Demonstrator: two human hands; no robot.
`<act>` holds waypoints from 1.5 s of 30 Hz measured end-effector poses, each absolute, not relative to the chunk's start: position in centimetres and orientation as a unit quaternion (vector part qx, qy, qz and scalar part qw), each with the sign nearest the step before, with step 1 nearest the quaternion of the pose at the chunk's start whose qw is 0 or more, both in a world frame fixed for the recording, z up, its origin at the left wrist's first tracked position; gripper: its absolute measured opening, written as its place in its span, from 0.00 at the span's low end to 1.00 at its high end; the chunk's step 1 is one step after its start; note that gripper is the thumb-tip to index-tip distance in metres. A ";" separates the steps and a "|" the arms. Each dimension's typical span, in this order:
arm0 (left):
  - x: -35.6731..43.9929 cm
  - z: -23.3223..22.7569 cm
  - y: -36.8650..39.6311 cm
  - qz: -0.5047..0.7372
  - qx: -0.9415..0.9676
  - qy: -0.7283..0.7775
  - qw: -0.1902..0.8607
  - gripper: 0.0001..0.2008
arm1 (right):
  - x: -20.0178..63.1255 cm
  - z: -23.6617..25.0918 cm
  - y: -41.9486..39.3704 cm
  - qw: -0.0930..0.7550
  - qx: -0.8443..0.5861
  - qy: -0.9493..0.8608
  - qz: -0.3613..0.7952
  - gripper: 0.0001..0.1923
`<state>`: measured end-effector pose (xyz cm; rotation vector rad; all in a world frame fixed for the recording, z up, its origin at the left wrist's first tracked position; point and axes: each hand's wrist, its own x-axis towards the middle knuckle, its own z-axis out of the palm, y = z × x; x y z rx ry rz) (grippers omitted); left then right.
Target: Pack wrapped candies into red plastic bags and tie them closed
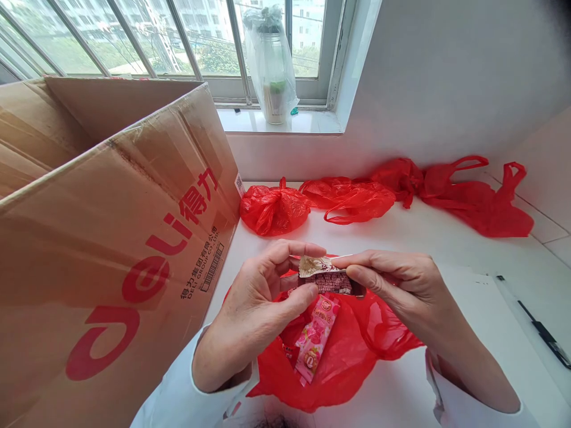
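Above the open red bag [341, 377], the left hand [256, 300] and right hand [404, 285] pinch a dark wrapped packet [328, 282] by opposite ends; a loosened pinch could drop it onto the pink packet [317, 336] inside. A knotted red bag [275, 210] lies beyond.

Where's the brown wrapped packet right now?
Slightly right of centre in the head view, the brown packet is held between the left hand and right hand, above the pink packet and red bag.
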<state>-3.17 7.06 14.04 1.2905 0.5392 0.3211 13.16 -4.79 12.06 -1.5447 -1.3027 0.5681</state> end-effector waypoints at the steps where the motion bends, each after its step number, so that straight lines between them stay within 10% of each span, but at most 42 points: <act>1: -3.2 14.1 7.1 0.145 0.585 0.251 0.757 0.12 | 13.2 12.1 -4.8 0.498 -0.638 -0.540 0.232 0.12; 45: -3.4 13.7 7.4 0.181 0.651 0.273 0.685 0.11 | 12.6 12.2 -4.9 0.502 -0.635 -0.560 0.179 0.11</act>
